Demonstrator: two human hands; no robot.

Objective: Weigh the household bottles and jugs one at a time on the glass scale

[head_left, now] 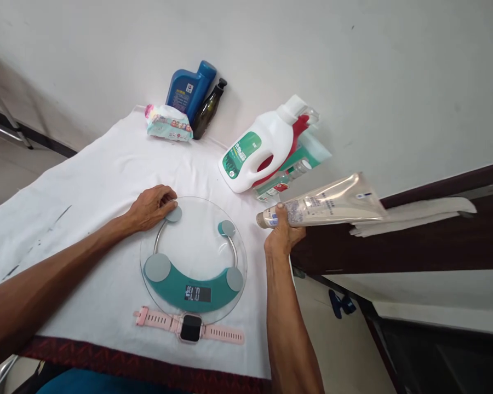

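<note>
Tube: the long, glossy, champagne-coloured plastic squeeze tube [326, 202] is showing across the right edge of the white-cloth-covered counter [90, 180], its long axis running nearly sideways — the narrow round cap is pointing left, the wide flat end right and slightly upward.
Right hand: the bare right hand [285, 238] is clamping the tube near its cap, the thumb pressing on the printed side; the other fingers are mostly hiding beneath.
Left hand: the bare left hand [153, 207] is resting at the rim of the round clear-glass scale with a curved teal base [194, 257], its fingers loosely bending by a grey disc; whether this grip is pinching the glass, I cannot tell.
Scale: smooth grey discs and thin metal arcs are showing around the glass; the display's digits are proving hard to read.
Watch: the pink perforated-strap watch with a square black face [191, 328] is stretching along the scale's near rim.
Bottles: the white plastic handled jug with a green label [254, 148] is leaning tilted in view, partly covering a red object [299, 128] — most of that shape is staying hidden.
Cut off: both forearms are running out of frame.
</note>
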